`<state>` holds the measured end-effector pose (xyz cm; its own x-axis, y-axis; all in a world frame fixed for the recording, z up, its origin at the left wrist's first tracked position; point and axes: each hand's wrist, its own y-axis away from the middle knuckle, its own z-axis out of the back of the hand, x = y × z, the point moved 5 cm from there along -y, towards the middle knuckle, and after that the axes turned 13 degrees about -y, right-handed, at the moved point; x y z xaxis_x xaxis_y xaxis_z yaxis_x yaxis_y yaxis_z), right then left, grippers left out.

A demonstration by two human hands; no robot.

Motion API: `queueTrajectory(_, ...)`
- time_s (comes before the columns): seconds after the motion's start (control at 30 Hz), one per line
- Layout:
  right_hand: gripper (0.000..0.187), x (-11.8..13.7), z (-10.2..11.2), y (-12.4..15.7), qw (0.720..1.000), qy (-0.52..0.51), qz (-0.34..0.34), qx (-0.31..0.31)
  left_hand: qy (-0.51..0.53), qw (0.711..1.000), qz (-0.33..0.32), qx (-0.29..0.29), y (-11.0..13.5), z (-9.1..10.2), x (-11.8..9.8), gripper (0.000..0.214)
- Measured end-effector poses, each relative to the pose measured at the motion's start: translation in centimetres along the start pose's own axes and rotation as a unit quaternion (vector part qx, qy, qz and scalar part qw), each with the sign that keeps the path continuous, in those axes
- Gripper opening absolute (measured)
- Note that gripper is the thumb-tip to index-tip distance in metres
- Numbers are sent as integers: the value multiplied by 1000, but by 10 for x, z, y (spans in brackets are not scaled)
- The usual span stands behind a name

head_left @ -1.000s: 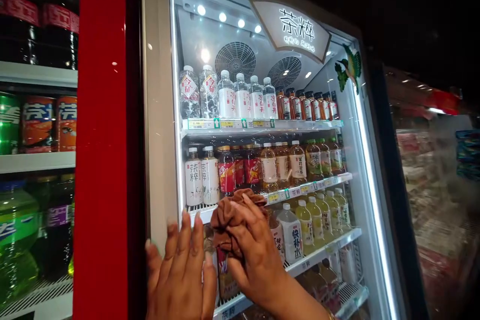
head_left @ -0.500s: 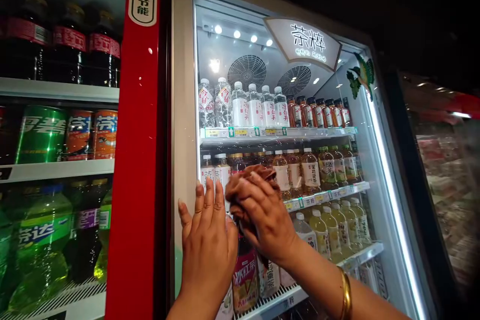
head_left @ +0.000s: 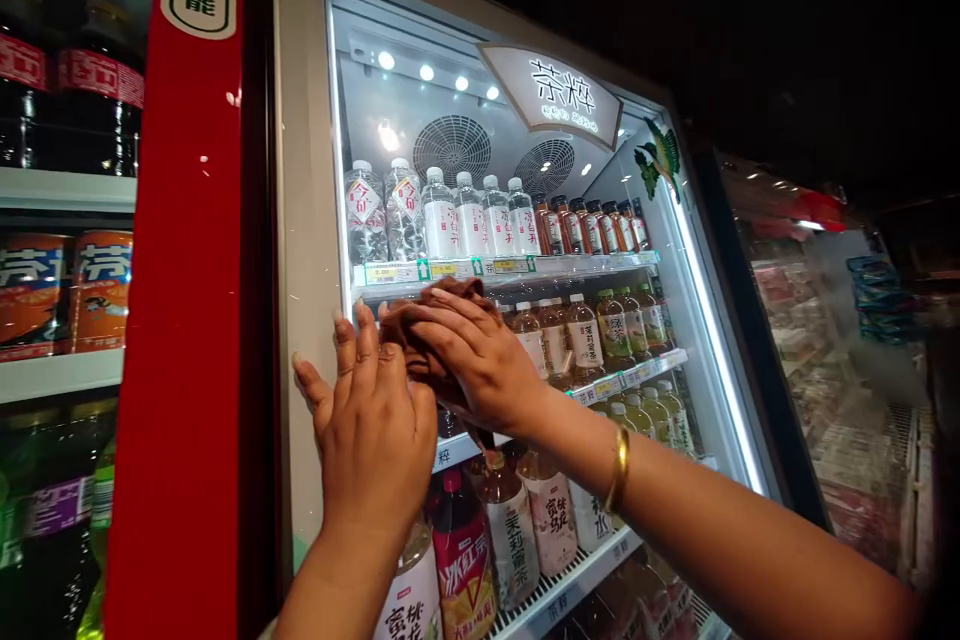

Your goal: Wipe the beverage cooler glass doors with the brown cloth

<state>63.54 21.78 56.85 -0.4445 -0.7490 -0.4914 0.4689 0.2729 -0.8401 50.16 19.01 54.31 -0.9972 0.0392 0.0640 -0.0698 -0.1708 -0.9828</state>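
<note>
My right hand (head_left: 480, 355) presses a crumpled brown cloth (head_left: 442, 305) against the glass door (head_left: 442, 30) of a lit drinks fridge. The cloth bunches under the palm and fingers and hides some bottles on the middle shelf. A gold bangle (head_left: 618, 468) circles the right wrist. Just left of the cloth, my left hand (head_left: 371, 430) rests flat with fingers spread, over the glass and the door's pale frame (head_left: 304, 220). Behind the glass, rows of bottled drinks (head_left: 442, 210) stand on white shelves.
To the left, a red fridge post (head_left: 180, 320) divides off another cooler with orange cans (head_left: 105, 290) and dark bottles (head_left: 101, 70). A fan-shaped sign (head_left: 555, 95) sits high behind the glass. Farther right runs an open display case (head_left: 780, 300) with packed goods.
The view has turned to the right, so the fridge sits farther left in the picture. My right hand has moved the cloth up and left over the glass, while my left hand stays spread on the door.
</note>
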Motion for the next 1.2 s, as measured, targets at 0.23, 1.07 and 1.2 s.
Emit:
queueTrajectory(0.23,60,-65,42,-35,990,87,-94,-50,-11,1000,5,3,-68,10,-20,68)
queueTrajectory(1.07,49,-192,123,0,990,84,-83,-78,-66,997,-21,30,-155,-30,-140,72)
queueTrajectory(1.2,49,-199,135,27,985,106,-105,-91,-64,996,-65,23,-163,-42,-173,72)
